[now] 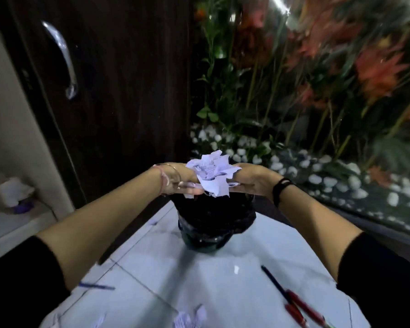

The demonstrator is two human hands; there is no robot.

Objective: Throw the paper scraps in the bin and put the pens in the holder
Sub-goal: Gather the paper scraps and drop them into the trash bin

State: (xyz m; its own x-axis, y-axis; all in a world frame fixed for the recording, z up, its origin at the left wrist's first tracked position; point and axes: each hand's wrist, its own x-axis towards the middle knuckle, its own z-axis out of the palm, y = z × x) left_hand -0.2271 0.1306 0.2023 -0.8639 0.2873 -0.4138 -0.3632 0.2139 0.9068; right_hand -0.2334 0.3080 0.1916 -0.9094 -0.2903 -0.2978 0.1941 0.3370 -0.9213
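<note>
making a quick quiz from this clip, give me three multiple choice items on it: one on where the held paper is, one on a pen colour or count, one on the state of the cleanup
1. Where is the bunch of paper scraps held?
A. over the black-lined bin
B. beside the door handle
C. on the floor by the pens

2. What colour are the two pens lying together at lower right?
A. green
B. red
C. yellow

3. What is the state of the floor?
A. fully tidied
B. covered by a cloth
C. pens and scraps lie on it

Answers:
1. A, both the left hand and the right hand press the bunch just above the bin.
2. B, the red pens lie beside a dark blue pen.
3. C, loose scraps and another blue pen remain on the tiles.
</note>
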